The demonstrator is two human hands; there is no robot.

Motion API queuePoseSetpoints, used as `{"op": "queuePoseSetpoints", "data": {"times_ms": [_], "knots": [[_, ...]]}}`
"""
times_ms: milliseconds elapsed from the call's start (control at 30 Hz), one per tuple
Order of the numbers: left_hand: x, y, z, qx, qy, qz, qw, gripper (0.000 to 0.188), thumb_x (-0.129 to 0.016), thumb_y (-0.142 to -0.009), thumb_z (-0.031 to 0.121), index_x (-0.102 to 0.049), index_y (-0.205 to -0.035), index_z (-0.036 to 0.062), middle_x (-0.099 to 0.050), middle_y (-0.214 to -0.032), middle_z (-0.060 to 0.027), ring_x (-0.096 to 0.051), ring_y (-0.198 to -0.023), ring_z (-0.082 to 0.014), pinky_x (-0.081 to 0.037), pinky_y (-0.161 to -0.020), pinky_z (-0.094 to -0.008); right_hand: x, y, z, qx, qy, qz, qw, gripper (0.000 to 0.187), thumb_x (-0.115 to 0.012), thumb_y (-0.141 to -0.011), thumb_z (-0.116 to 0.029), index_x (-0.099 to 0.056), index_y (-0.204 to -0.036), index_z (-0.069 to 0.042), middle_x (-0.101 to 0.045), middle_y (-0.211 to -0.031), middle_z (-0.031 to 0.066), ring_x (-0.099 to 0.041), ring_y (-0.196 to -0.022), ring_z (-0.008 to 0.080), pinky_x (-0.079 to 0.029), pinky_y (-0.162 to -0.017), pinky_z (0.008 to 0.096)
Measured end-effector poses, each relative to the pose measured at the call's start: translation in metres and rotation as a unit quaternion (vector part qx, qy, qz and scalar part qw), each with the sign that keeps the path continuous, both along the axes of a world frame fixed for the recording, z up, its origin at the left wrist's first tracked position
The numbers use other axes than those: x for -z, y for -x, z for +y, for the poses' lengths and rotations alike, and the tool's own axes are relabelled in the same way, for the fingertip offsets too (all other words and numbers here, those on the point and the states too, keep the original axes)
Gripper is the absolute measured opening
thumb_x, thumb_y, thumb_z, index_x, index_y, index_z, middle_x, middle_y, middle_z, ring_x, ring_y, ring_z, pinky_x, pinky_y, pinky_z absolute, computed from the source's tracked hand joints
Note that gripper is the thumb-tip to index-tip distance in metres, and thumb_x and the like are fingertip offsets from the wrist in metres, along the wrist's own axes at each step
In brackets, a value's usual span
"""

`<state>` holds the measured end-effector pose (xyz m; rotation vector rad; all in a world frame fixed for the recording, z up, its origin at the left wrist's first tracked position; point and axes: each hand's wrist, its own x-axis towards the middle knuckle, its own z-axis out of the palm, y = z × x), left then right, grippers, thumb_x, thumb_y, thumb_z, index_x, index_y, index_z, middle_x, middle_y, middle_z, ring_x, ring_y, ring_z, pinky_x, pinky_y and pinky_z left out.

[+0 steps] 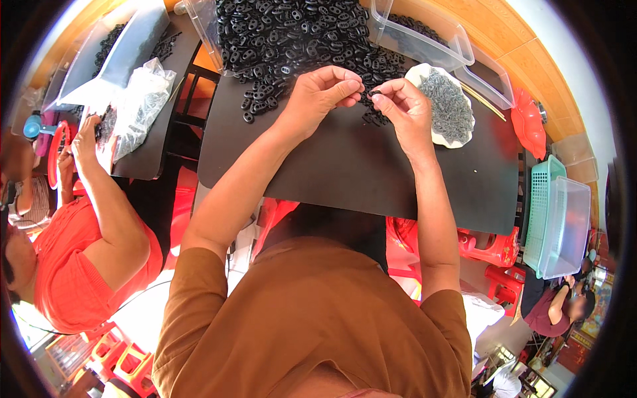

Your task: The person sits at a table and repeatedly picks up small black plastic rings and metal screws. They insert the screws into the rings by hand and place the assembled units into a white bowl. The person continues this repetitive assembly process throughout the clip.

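Both hands meet above the dark table (pixel 318 169), in front of a large pile of black oval pieces with holes (pixel 292 36). My right hand (pixel 405 109) pinches a small black piece (pixel 375 94) between thumb and fingertips. Thumb and index finger of my left hand (pixel 325 96) are pressed together close beside it; anything between them is too small to make out. Under the fingertips lie a few small black bits (pixel 376 118). To the right of my right hand stands a white scalloped dish (pixel 470 129) filled with small dark grey pieces (pixel 446 103).
Clear plastic bins (pixel 428 36) stand at the back. Thin sticks (pixel 483 101) and a red dish (pixel 529 123) are at the right, with a green basket (pixel 541 199) past the table's edge. At the left, a person in red (pixel 99 265) works at another table.
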<state>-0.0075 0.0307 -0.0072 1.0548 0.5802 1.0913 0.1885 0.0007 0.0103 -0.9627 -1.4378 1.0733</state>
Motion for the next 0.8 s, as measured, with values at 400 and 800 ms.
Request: {"op": "queuePoseSetpoints", "data": {"times_ms": [400, 800], "knots": [[0.0013, -0.0044, -0.0044, -0.008, -0.038, 0.059, 0.997, 0.012, -0.067, -0.095, 0.014, -0.069, -0.103, 0.0045, -0.068, -0.098, -0.0012, -0.064, -0.085, -0.0084, -0.054, -0.078, -0.0236, -0.0005, 0.0018, -0.0011, -0.002, 0.025, -0.036, 0.999, 0.011, -0.072, -0.088, -0.005, -0.065, -0.096, -0.005, -0.065, -0.086, -0.0032, -0.058, -0.078, 0.0028, -0.048, -0.070, 0.0187], [0.0002, -0.0065, -0.0060, -0.037, -0.086, 0.112, 0.989, 0.012, -0.067, -0.094, 0.012, -0.069, -0.100, 0.0016, -0.068, -0.091, -0.0013, -0.061, -0.079, -0.0075, -0.051, -0.074, -0.0225, 0.0072, 0.0038, -0.0002, 0.017, 0.018, -0.013, 1.000, 0.010, -0.074, -0.088, -0.007, -0.066, -0.093, -0.004, -0.066, -0.080, -0.0018, -0.057, -0.070, 0.0037, -0.047, -0.063, 0.0194]]}}
